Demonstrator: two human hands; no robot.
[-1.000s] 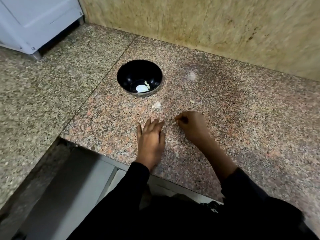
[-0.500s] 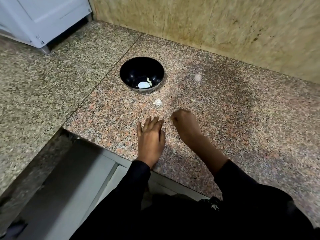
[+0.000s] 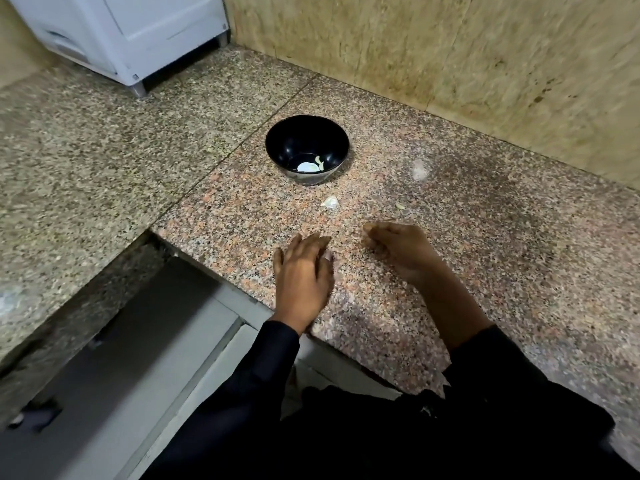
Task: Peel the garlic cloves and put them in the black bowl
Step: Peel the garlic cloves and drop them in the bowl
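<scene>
The left hand (image 3: 304, 275) is lying palm-down near the counter's (image 3: 485, 271) front edge, fingers extended and close together, holding nothing. The right hand (image 3: 401, 249) is resting just beside it, fingers curled narrow; whether it is gripping anything cannot be told. The bowl (image 3: 273, 147) is sitting farther back, containing peeled pieces (image 3: 310, 165). A clove (image 3: 329, 201) is lying between bowl and hands. Compared with the earlier frame, the right hand is sitting lower and more curled; the left is matching its earlier pose

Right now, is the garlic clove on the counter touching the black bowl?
Apart. The head view shows bare granite counter between the garlic clove and the base of the black bowl.
</scene>
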